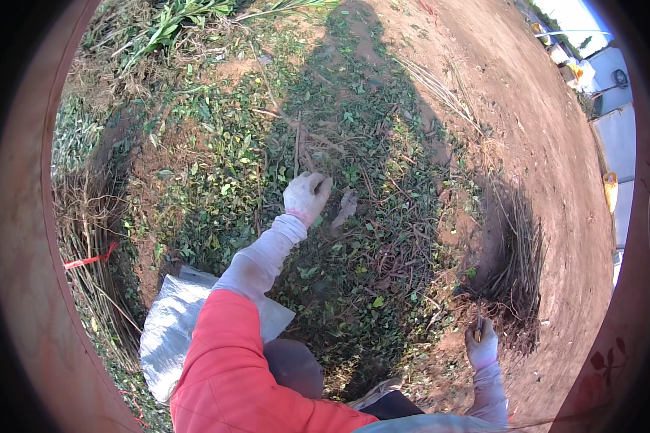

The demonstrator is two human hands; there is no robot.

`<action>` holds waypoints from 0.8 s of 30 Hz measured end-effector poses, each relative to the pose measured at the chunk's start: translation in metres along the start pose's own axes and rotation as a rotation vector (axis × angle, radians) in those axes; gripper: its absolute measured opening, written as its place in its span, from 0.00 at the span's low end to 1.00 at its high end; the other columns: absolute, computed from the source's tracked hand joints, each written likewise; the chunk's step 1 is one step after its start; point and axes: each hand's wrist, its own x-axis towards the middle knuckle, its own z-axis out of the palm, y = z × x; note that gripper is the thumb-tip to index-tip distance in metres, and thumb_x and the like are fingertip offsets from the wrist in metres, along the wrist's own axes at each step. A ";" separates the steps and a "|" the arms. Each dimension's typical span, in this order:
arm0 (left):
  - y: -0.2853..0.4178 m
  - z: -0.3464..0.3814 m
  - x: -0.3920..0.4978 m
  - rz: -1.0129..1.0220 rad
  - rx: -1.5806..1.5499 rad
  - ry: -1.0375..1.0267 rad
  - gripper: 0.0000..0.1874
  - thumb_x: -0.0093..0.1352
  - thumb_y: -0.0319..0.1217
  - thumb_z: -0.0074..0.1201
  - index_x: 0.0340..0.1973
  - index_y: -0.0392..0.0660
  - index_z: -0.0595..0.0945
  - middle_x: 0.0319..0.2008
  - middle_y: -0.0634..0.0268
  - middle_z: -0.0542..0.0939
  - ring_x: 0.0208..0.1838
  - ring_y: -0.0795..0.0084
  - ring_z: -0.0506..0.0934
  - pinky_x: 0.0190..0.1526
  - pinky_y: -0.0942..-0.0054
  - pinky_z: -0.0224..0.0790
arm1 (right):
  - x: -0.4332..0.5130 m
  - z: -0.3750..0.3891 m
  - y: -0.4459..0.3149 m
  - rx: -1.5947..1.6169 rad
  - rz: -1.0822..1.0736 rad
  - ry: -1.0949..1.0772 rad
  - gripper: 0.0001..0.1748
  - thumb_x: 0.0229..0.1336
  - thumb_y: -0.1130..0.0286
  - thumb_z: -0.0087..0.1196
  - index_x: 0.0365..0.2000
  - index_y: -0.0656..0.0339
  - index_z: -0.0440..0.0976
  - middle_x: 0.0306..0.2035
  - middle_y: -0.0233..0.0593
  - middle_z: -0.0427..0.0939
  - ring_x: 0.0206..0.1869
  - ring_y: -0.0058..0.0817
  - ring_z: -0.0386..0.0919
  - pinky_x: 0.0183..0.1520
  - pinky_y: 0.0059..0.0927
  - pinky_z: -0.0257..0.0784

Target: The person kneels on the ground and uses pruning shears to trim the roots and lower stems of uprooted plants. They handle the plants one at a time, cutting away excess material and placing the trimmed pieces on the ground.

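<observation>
My left hand, in a pale work glove, is out over the leaf-strewn ground and closed around the lower end of a thin bare plant stem with roots. The stem runs upward from it, across my shadow. At the lower right, my right hand, also gloved, grips a small metal hand tool whose blades point away from me; its exact kind cannot be told. Just beyond the tool lies a pile of thin woody stems with reddish-brown roots.
A bundle of stems tied with red tape lies at the left. Leafy cut plants are heaped at the upper left. A white woven sack is by my left leg. Thin pale sticks lie at the upper right.
</observation>
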 end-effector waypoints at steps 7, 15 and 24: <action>0.069 -0.034 -0.137 0.378 -0.237 -0.389 0.05 0.61 0.31 0.58 0.31 0.45 0.81 0.29 0.59 0.77 0.35 0.55 0.77 0.37 0.60 0.70 | 0.096 0.165 -0.169 1.013 0.009 -0.433 0.12 0.55 0.73 0.58 0.37 0.61 0.67 0.32 0.31 0.71 0.34 0.18 0.66 0.38 0.21 0.66; 0.055 -0.092 -0.166 0.260 -0.356 -0.750 0.06 0.62 0.31 0.58 0.31 0.42 0.82 0.31 0.62 0.79 0.34 0.67 0.78 0.38 0.70 0.70 | 0.052 0.194 -0.210 1.065 0.068 -0.681 0.14 0.51 0.73 0.60 0.38 0.58 0.68 0.28 0.31 0.71 0.28 0.21 0.72 0.32 0.26 0.70; 0.057 -0.135 -0.061 -0.617 -1.009 -0.068 0.19 0.69 0.41 0.52 0.50 0.43 0.73 0.32 0.70 0.74 0.35 0.72 0.73 0.42 0.71 0.68 | 0.030 0.128 -0.206 0.384 -0.510 -0.328 0.16 0.49 0.71 0.57 0.39 0.65 0.67 0.30 0.46 0.72 0.33 0.40 0.73 0.38 0.36 0.69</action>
